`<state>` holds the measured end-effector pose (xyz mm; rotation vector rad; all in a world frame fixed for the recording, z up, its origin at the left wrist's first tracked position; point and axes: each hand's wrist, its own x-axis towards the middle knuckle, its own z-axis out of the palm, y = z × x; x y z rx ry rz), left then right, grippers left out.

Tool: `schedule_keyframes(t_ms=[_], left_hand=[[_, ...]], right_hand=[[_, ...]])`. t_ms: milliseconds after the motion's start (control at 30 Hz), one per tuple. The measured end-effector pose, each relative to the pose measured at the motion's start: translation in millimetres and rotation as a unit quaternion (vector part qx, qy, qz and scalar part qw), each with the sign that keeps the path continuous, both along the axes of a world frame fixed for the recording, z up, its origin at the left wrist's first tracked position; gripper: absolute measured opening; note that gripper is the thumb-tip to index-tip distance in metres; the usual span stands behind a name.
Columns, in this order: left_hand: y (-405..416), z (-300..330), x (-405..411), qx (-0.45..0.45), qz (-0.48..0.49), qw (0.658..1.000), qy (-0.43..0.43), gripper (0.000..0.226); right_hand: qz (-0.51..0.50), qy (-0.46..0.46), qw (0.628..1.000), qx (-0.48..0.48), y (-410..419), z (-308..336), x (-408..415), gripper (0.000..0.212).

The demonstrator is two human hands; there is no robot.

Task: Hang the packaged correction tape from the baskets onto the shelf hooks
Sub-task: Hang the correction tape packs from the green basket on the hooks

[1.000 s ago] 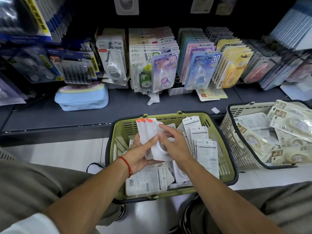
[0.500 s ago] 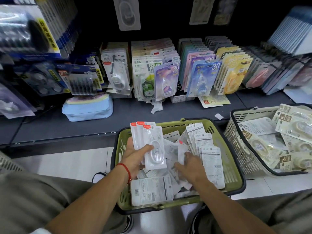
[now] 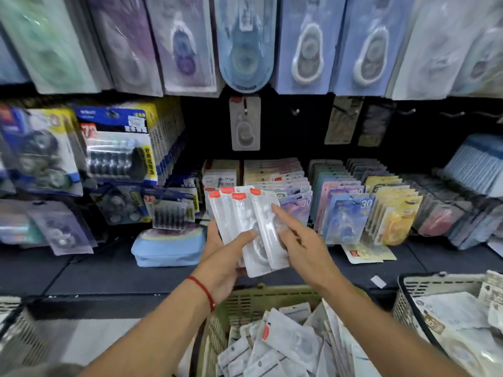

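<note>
Left hand (image 3: pixel 220 257) clamps fanned packets (image 3: pixel 246 227); right hand (image 3: pixel 298 240) touches their edge, fingers straight.

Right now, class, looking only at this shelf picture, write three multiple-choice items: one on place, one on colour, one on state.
1. Where is the pale blue pouch?
A. in the green basket
B. on the shelf ledge, left of the hands
C. hung on a hook

2. What colour are the top tabs of the held packs?
A. red-orange
B. blue
C. yellow

3. How is the left hand occupied?
A. hanging idle
B. gripping the fanned packs
C. resting flat on the ledge

Answers:
1 B, it lies on the dark ledge.
2 A, each pack has a red-orange tab.
3 B, its thumb presses across the packs while the right hand touches the front one.
</note>
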<state>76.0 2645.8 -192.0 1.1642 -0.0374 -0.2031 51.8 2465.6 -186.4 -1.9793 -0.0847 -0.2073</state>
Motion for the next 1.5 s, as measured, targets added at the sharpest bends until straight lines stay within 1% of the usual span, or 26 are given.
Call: schedule_keyframes(t_ms=[100,167,233,300,367,467,533,600,700,800,900,1033,1100,1167,1300,1400,1433,1467,1500], left_hand=[[11.4,41.3,21.8,0.007,0.005,0.999,-0.050,0.063],[17.3,63.1,32.9,-0.002,-0.007,0.998,-0.067,0.061],[20.4,77.1,41.2,-0.024,-0.030,0.998,-0.055,0.065],[22.4,81.5,46.5,-0.045,-0.057,0.997,-0.039,0.069],[24.0,81.3,49.1,-0.056,-0.057,0.996,-0.039,0.070],[30.3,81.2,52.3,-0.045,0.009,0.998,-0.052,0.071],[37.4,81.2,53.2,0.001,0.076,0.993,-0.085,0.074],[45.3,81.1,53.1,0.061,0.134,0.981,-0.127,0.076],[56.6,79.9,51.2,0.137,0.191,0.955,-0.180,0.076],[64.1,78.2,48.1,0.160,0.210,0.942,-0.207,0.078],[65.2,79.4,45.9,0.147,0.215,0.941,-0.218,0.077],[64.2,83.6,46.5,0.136,0.225,0.939,-0.221,0.075],[63.5,84.5,46.6,0.131,0.233,0.938,-0.219,0.073],[62.3,84.1,46.5,0.128,0.240,0.937,-0.218,0.073],[55.2,81.1,47.4,0.108,0.230,0.946,-0.203,0.074],[45.1,82.3,47.2,0.085,0.213,0.955,-0.187,0.076],[43.1,83.6,47.5,0.072,0.208,0.959,-0.179,0.077],[42.2,84.9,47.8,0.056,0.202,0.963,-0.170,0.078],[41.6,86.0,48.3,0.039,0.193,0.967,-0.163,0.080]], right_hand=[[0.021,-0.027,0.995,0.099,2.7,43.6,27.8,0.053],[0.007,-0.012,0.989,0.149,3.7,69.4,42.7,0.053],[0.017,0.014,0.984,0.176,3.2,88.9,53.6,0.041],[0.030,0.028,0.980,0.197,6.4,98.8,62.8,0.036],[0.029,0.029,0.981,0.192,13.5,102.9,69.2,0.034],[0.007,-0.019,0.992,0.123,19.3,98.3,78.7,0.032],[-0.017,-0.063,0.993,0.103,19.3,95.5,87.0,0.028],[-0.028,-0.098,0.989,0.111,16.7,98.2,95.6,0.026],[-0.003,-0.136,0.984,0.113,16.8,106.4,104.1,0.032],[-0.021,-0.140,0.981,0.130,20.7,106.6,108.7,0.031],[-0.044,-0.122,0.979,0.156,24.1,103.6,109.9,0.029],[-0.081,-0.132,0.973,0.172,27.2,104.3,110.1,0.030],[-0.089,-0.129,0.975,0.155,29.3,103.3,113.0,0.034],[-0.095,-0.126,0.981,0.115,31.4,99.5,119.3,0.033],[-0.115,-0.096,0.989,-0.006,31.2,92.5,135.2,0.046],[-0.159,-0.071,0.976,-0.128,33.8,88.1,140.4,0.061],[-0.177,-0.087,0.968,-0.156,38.1,88.1,137.1,0.059],[-0.181,-0.119,0.961,-0.169,42.5,89.0,133.3,0.051],[-0.162,-0.145,0.962,-0.166,44.3,90.3,130.6,0.041]])
